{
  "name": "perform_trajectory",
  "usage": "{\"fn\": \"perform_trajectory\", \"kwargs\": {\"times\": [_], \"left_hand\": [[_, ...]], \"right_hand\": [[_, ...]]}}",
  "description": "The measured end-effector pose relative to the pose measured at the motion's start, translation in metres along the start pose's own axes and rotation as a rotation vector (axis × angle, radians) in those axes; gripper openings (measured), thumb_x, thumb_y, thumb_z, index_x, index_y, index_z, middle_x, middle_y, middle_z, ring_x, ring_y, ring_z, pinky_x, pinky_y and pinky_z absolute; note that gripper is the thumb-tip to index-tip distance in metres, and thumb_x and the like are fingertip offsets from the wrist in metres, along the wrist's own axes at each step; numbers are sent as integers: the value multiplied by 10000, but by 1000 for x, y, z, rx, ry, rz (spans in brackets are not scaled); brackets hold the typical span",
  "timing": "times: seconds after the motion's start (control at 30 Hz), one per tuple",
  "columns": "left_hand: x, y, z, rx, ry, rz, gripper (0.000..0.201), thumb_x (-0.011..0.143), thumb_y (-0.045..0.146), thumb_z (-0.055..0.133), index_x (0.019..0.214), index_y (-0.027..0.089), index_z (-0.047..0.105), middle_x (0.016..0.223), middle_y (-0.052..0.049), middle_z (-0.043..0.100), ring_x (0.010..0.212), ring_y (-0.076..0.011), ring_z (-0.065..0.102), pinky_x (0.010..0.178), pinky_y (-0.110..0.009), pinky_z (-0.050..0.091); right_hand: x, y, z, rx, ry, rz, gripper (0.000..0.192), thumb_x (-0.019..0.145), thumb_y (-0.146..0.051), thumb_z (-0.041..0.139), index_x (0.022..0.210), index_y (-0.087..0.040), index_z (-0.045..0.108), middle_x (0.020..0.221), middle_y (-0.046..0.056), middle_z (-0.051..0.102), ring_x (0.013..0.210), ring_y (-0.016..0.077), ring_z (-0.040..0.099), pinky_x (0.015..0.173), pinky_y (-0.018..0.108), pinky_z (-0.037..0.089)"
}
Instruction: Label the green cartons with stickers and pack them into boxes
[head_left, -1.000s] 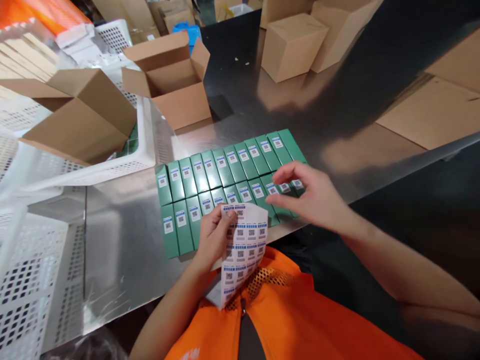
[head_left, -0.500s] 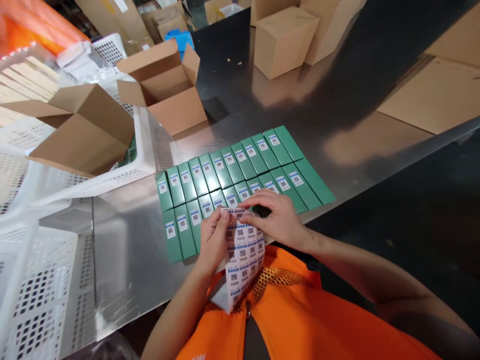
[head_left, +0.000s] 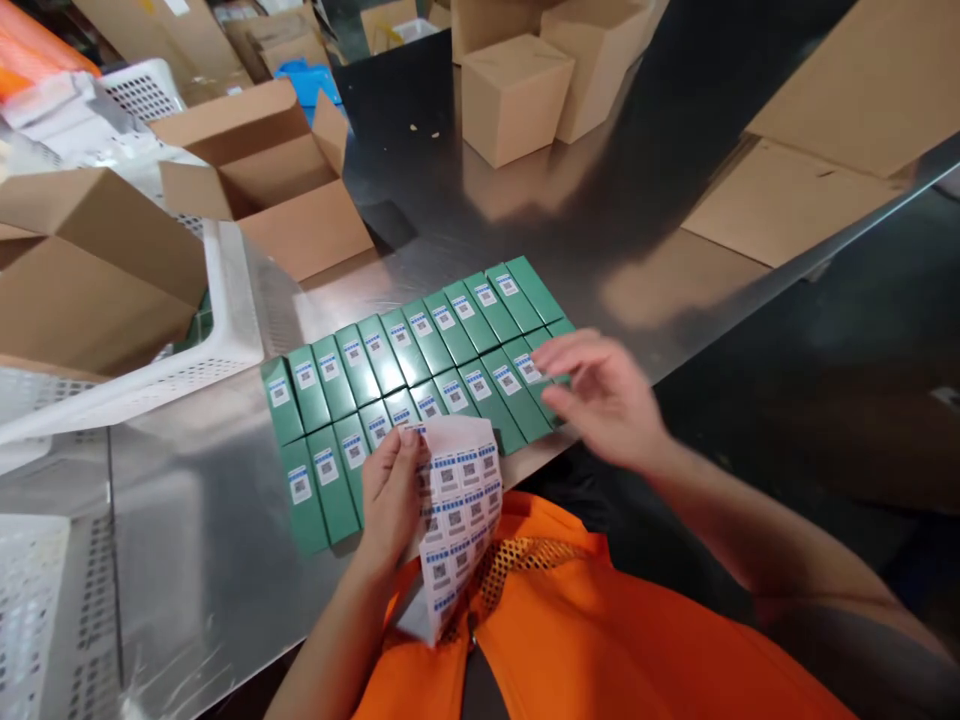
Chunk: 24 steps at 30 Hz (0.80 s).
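L hand (head_left: 390,492) pinches label sheet (head_left: 457,510) at its top edge, near chest. R hand (head_left: 600,395) fingers spread, hovering over right end of green boxes (head_left: 420,360), just ahead of both hands. Steel table (head_left: 225,560) underneath; cardboard cartons (head_left: 514,95) well beyond.

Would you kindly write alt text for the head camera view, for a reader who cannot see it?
A person's left hand holds a sheet of labels while the right hand reaches over two rows of green boxes on a metal table. An open cardboard carton sits behind them.

Open carton (head_left: 270,180), white basket (head_left: 217,330)
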<state>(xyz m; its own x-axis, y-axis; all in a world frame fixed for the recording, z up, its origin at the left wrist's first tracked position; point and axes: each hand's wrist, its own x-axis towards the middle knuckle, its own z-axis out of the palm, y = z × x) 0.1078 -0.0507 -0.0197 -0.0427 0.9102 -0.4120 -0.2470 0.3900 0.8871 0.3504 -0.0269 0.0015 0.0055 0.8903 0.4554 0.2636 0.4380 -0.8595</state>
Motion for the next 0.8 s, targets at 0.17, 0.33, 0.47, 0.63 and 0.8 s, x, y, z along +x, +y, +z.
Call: {"fn": "perform_trajectory", "kwargs": {"times": [0.17,0.33,0.47,0.63,0.8], "left_hand": [[1,-2,-3,21,-27,0,554,732,647,791,644,174,517,574,59,440,468,-62,397,431,-163,341],[2,-5,-4,31,-13,20,548,750,647,776,643,175,519,572,57,436,476,-67,394,432,-165,331],[3,-5,-6,54,-23,46,530,776,635,761,648,174,532,586,48,463,498,-72,391,460,-172,331],[1,-3,-5,44,-25,26,532,766,634,770,638,179,526,574,47,455,495,-79,383,454,-181,324],[2,-3,-4,53,-15,31,543,747,649,776,647,180,522,576,53,449,495,-77,397,460,-178,334]], "right_hand": [[46,31,-69,-106,-76,578,303,733,-426,809,906,-236,649,730,-8,633,669,159,589,655,315,488],[51,53,-79,-112,-135,824,730,599,-305,867,1238,-252,517,608,-58,624,565,166,570,526,281,439],[47,54,-77,-135,-121,860,870,607,-289,878,1331,-256,397,606,-65,642,558,191,612,512,301,466],[49,53,-71,-205,-120,874,835,596,-277,875,1287,-255,408,614,-50,653,580,218,640,496,318,482],[65,57,-73,-452,-228,832,800,542,-300,897,1227,-215,493,585,-35,620,520,237,607,465,352,463]]}}
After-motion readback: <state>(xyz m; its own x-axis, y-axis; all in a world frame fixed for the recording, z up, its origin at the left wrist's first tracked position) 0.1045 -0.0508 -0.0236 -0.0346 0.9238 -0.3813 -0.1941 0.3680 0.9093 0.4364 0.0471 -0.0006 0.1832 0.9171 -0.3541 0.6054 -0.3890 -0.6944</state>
